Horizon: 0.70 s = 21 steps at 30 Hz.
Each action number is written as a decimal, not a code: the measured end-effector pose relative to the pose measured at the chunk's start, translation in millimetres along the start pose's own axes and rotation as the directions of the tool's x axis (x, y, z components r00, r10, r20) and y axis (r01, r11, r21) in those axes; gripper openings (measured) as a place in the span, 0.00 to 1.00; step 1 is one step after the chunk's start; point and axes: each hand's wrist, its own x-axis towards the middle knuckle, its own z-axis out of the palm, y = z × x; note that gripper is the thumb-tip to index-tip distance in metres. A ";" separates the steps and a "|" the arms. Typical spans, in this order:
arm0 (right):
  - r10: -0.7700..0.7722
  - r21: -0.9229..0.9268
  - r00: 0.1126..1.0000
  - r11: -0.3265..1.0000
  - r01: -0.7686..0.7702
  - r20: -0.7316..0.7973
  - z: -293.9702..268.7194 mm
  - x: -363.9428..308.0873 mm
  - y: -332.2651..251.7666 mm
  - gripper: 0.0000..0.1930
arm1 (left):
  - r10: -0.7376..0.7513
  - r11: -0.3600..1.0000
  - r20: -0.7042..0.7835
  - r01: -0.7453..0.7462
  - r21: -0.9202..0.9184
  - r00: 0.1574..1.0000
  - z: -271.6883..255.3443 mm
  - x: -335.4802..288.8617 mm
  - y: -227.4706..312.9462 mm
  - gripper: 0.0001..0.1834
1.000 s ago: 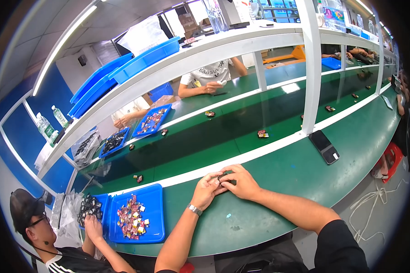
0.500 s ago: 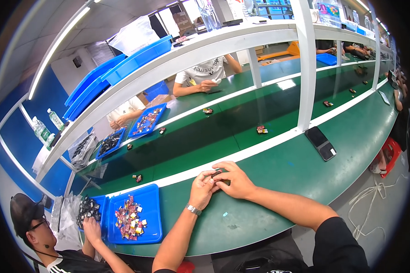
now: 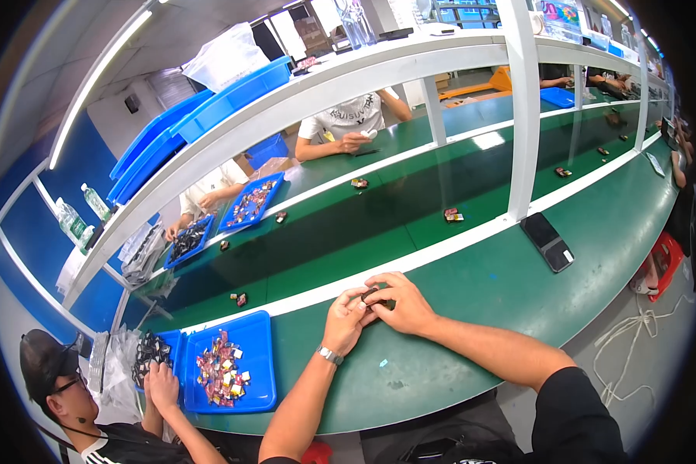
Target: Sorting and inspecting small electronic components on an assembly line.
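Observation:
My left hand point(image 3: 343, 323), with a metal watch on its wrist, and my right hand point(image 3: 404, 306) meet over the green table near its white inner edge. Between their fingertips they pinch a small dark piece point(image 3: 370, 296), mostly covered by the fingers. Both hands are closed on it. To the left of my left forearm stands a blue tray point(image 3: 266, 387) with a heap of small red, yellow and white pieces point(image 3: 222, 370). A tiny light-blue scrap point(image 3: 383, 363) lies on the table below my hands.
A dark phone point(image 3: 547, 242) lies at the right beside a white post point(image 3: 524, 116). Beyond the white rail runs a green belt point(image 3: 340, 232) with scattered small assemblies point(image 3: 453, 215). At the left, a co-worker's hands point(image 3: 161, 385) reach into a blue tray of black parts point(image 3: 151, 354).
The small assemblies on the belt have shifted a little to the right. The co-worker at the left has brought both hands together at the black parts. My hands stay in place, fingers slightly shifted.

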 end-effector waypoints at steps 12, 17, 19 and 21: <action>-0.038 -0.083 0.997 0.996 0.044 0.074 -12.4 6.6 -7.6 0.06 | -0.022 1.000 -0.027 0.022 0.013 0.999 1.0 -1.0 0.8 0.18; -0.086 -0.142 0.996 0.986 0.086 0.008 -10.1 6.9 -11.1 0.07 | -0.028 0.999 -0.052 0.029 0.018 0.998 2.4 -1.3 2.6 0.18; -0.187 -0.209 0.982 0.961 0.180 -0.014 -7.5 6.7 -10.7 0.08 | -0.043 0.999 -0.061 0.044 0.016 0.997 1.8 -1.1 2.5 0.17; -0.201 -0.219 0.980 0.956 0.193 -0.012 -9.0 7.8 -10.7 0.09 | -0.044 0.999 -0.069 0.045 0.008 0.997 1.9 0.4 2.6 0.17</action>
